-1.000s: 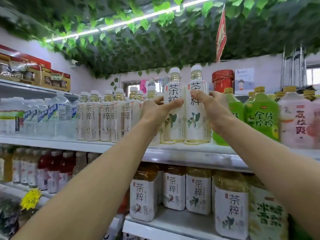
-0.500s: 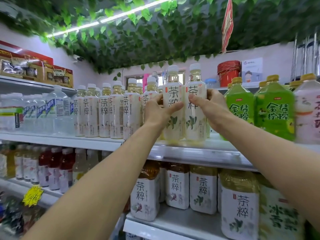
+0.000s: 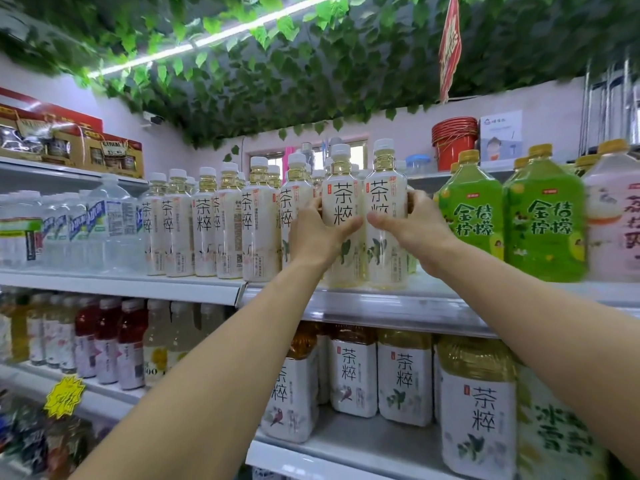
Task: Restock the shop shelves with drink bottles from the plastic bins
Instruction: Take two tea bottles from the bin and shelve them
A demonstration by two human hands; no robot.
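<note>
Hands are both working at the upper shelf.

Left hand is gripping the left tea bottle. Its thumb is lying across the front of the label and its fingers are curling round the back, out of sight.

Right hand is gripping the right tea bottle in mirror fashion. Its thumb is on the label front and its fingers are wrapping the outer side. The two thumb tips are almost meeting where the bottles join.

Both bottles are standing upright, side by side and touching. White caps are sitting on them and pale yellow liquid is showing at the necks. Their bases are resting on the shelf near its front edge, just below the heels of the hands.

Outward of the left hand, a row of matching tea bottles is lining the same shelf, the nearest just beside the knuckles. Clear water bottles are standing further out that way.

Outward of the right hand, green-labelled bottles with yellow caps are standing just beside it.

Beneath the forearms, a lower shelf is carrying larger tea bottles. Red drink bottles are standing out past the left forearm.

Above the hands, green leaves are covering the ceiling. A red bucket is sitting up behind the right hand.
</note>
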